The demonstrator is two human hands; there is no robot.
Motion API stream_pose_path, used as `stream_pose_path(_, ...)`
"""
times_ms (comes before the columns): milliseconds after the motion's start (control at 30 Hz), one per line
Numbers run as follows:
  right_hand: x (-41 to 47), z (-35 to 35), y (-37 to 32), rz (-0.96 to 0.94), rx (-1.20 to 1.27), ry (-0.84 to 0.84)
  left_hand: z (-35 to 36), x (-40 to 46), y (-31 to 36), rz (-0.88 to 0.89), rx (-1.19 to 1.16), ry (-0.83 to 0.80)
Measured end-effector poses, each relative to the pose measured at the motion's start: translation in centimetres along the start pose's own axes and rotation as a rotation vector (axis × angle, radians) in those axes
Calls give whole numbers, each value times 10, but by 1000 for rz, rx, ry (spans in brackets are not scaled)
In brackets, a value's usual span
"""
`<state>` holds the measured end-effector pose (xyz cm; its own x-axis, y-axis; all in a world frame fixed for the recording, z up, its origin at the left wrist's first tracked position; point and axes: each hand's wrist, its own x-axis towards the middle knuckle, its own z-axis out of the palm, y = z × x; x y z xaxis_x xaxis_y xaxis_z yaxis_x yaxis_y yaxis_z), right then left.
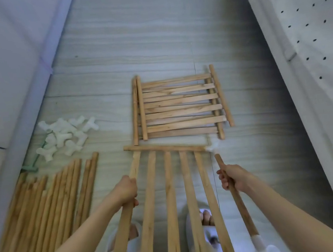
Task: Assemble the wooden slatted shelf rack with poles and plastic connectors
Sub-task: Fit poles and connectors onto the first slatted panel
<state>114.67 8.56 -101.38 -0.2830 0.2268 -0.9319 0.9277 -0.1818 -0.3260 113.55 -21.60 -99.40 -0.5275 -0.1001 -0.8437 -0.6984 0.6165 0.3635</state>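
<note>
I am gripping the slatted panel (169,196) by its outer slat with my left hand (126,189), while my right hand (232,177) is clutching a pole (236,196) beside it.

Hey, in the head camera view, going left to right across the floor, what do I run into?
Bundle of wooden poles → left hand gripping the leftmost slat of the held slatted panel → right hand gripping a pole tipped with a white connector.

Single head view, steeply downward, close over floor (173,33)
</note>
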Motion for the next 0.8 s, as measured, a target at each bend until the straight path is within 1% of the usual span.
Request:
stream_pose_path(133,14,8,-16,-75,-26,30,2,13,1,1,-47,-24)
stream_pose_path(267,33,19,-43,-147,-59,75,-1,39,10,39,-111,20)
stream_pose_path(367,49,28,-56,-179,-47,69,-9,62,20,55,-136,43)
stream_pose_path(467,66,37,-71,-236,-42,82,-17,85,32,109,-133,111)
stream_pose_path(533,76,43,-80,-301,-68,131,-21,99,39,166,-93,174)
stream_pose_path(633,88,53,-88,-386,-219,247,-24,113,44,198,12,226)
stream_pose_path(733,94,63,-90,-447,-441,360,-22,116,46,166,29,223)
stream_pose_path(800,94,68,-90,-482,-565,420,-22,113,45,147,121,249)
